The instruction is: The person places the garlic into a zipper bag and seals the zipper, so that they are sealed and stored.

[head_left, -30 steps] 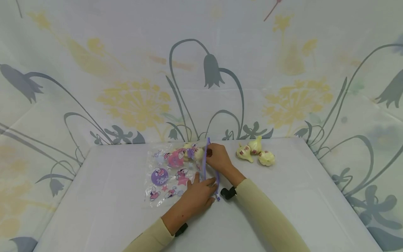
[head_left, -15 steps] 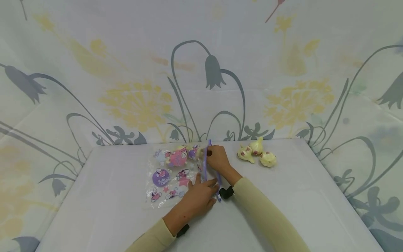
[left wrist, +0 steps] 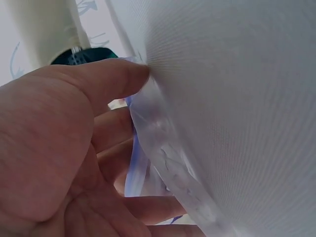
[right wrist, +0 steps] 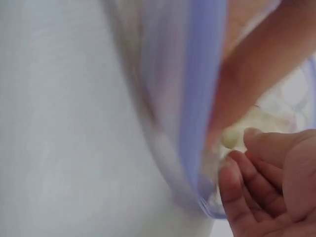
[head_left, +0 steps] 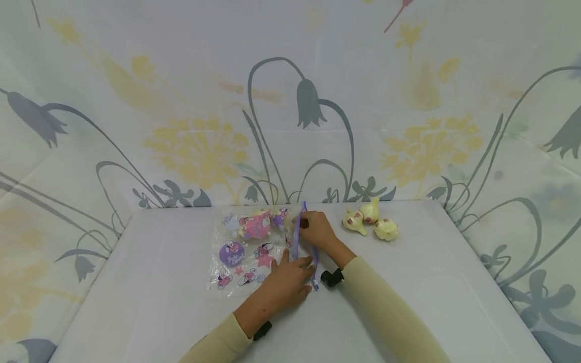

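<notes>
A clear zip bag (head_left: 272, 280) with pink and purple cartoon prints lies flat, its purple zip edge facing right. My left hand (head_left: 286, 282) holds the bag's near side at the mouth, thumb against the film and fingers spread along the zip edge. My right hand (head_left: 316, 229) is at the far end of the parted mouth. Its fingers are loosely curled, with a gap to the thumb, in the right wrist view. Just past them, a pale garlic bulb (right wrist: 261, 121) shows inside the bag. Printed film partly hides the bag's contents.
Three garlic bulbs lie together right of the bag: one at the left (head_left: 353, 221), one behind (head_left: 369, 210) and one at the right (head_left: 386, 229). A white cloth covers the table (head_left: 150, 282). A flower-patterned curtain (head_left: 195, 101) rises behind it.
The pale bulb beside my right hand has gone further left under the printed film. My right hand stays at the mouth, with only slight shifts. The left hand keeps its place.
</notes>
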`<state>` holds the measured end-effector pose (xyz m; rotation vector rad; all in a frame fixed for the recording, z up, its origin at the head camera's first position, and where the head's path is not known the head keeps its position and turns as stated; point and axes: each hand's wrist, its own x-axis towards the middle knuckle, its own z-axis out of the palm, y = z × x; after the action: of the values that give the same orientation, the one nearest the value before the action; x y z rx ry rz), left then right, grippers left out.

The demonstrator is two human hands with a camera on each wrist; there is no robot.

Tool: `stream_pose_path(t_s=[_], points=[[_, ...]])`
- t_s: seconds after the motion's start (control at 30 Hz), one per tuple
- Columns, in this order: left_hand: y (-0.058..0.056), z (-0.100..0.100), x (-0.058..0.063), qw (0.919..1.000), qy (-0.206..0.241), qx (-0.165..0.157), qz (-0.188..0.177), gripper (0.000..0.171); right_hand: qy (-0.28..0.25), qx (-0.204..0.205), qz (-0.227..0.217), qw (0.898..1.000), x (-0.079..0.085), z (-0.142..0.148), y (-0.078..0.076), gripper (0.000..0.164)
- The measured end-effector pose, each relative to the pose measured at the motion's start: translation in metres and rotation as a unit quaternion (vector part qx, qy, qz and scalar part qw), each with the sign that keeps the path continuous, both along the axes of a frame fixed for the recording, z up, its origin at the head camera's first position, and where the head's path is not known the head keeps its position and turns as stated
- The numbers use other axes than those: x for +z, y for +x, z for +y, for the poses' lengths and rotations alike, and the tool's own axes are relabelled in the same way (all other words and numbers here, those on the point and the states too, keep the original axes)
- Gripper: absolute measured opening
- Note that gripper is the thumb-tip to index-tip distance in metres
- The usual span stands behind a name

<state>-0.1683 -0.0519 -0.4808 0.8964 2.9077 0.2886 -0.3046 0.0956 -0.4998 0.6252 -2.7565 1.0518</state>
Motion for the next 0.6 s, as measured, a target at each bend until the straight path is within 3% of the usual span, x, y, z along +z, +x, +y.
stream_pose_path(t_s=[0.2,0.37,0.6], points=[[-0.001,0.000,-0.001,0.9996,0.012,0.012,-0.023,0.044,-0.005,0.030,-0.005,1.000,0.004,0.017,0.012,0.003],[0.000,0.000,-0.001,0.9985,0.040,0.025,-0.029,0.043,-0.033,0.024,-0.009,0.999,0.009,0.028,0.031,0.013],[0.000,0.000,0.000,0.9984,0.053,0.022,-0.007,0.032,-0.071,0.017,0.054,0.996,0.017,0.055,0.052,0.014]])
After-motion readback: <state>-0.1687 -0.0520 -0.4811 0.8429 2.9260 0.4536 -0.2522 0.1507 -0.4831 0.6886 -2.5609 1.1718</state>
